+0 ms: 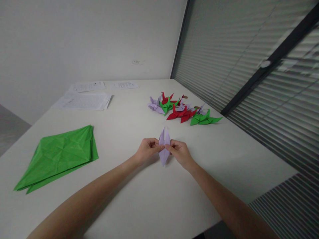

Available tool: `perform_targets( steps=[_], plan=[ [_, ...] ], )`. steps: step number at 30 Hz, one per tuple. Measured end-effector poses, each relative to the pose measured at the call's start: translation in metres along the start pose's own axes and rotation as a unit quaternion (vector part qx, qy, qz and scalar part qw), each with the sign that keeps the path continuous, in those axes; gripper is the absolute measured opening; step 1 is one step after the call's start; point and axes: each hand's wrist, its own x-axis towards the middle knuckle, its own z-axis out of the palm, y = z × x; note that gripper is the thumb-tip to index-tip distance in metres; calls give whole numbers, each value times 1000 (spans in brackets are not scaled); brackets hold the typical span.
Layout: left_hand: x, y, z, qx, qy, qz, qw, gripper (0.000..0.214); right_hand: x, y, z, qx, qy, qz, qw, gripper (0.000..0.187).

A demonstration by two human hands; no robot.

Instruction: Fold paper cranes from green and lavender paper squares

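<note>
A narrow, diamond-shaped piece of folded lilac origami paper (163, 158) is held upright between both hands, with a slit running down its upper half. My left hand (148, 149) pinches its left edge, thumb across the front near the middle. From the right, my right hand (179, 152) grips the opposite edge in the same way, its thumb almost meeting the other. The fingers behind the paper are partly hidden. Beyond the hands lies a cluster of finished paper cranes, among them a red crane (177, 113), a green crane (204, 118) and a lilac crane (156, 105).
A large green folded paper (63, 152) lies on the white table (129, 205) at the left. Printed sheets (86, 101) are stacked at the back left, by the wall (99, 39). Glass with blinds (224, 56) borders the table's right side.
</note>
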Motion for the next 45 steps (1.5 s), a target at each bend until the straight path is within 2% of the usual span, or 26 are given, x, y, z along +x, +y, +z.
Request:
perform_targets(
  steps=[6,10,15,18,25,28,31,37,41,45],
  plan=[
    [1,3,0,-33,23,17,999,34,-3,2,4,16,-46,28,998,50],
    [1,7,-2,-86,23,-39,995,39,-4,-3,2,37,-90,9,995,45],
    [-1,15,-4,-77,-23,-116,990,37,-1,-7,-5,109,-38,-13,993,33],
    [0,15,-6,-67,-50,-129,988,35,1,-8,-7,134,-26,-15,991,32],
    [-4,21,-3,-32,-85,-144,985,35,-1,-15,-9,103,-27,-32,994,28],
    [-8,28,1,6,-93,-117,989,36,-3,-20,-11,77,-43,-74,993,26],
    [-10,32,4,69,-90,-84,990,39,-5,-23,-12,23,-46,-145,988,22],
    [-8,35,0,136,-106,-59,983,37,-5,-25,-18,-94,-41,-270,957,5],
    [-7,37,-2,161,-120,-48,978,35,-7,-32,-23,-177,-47,-319,930,2],
    [-7,36,-3,179,-111,-39,977,38,-9,-36,-24,-212,-38,-345,914,5]
  ],
)
